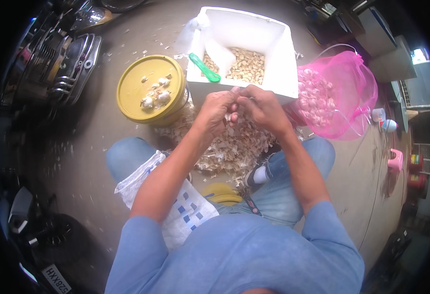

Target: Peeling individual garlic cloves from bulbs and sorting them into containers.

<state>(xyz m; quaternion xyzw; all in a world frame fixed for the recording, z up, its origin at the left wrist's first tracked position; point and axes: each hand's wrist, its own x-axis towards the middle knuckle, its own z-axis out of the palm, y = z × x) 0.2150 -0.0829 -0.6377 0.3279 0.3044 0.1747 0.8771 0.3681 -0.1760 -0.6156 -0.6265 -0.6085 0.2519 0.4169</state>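
Note:
My left hand (216,106) and my right hand (261,104) meet at the fingertips, just in front of the near rim of a white foam box (290,58). A small pale piece, seemingly garlic, shows in the curled fingers of my left hand. What my right fingertips pinch is hidden. Inside the box lie peeled garlic cloves (249,66) and a white plastic bag. A green-handled tool (204,68) rests on the box's near left rim. Garlic bulbs (163,95) and loose cloves sit on the yellow lid (130,88) of a bucket at left. Below my hands is a heap of garlic skins (229,147).
A pink mesh bag (358,81) with garlic bulbs (316,95) stands right of the box. A white patterned cloth (178,205) lies over my left thigh. Motorcycles (77,70) stand at left. A pink plastic stool (395,160) is at far right.

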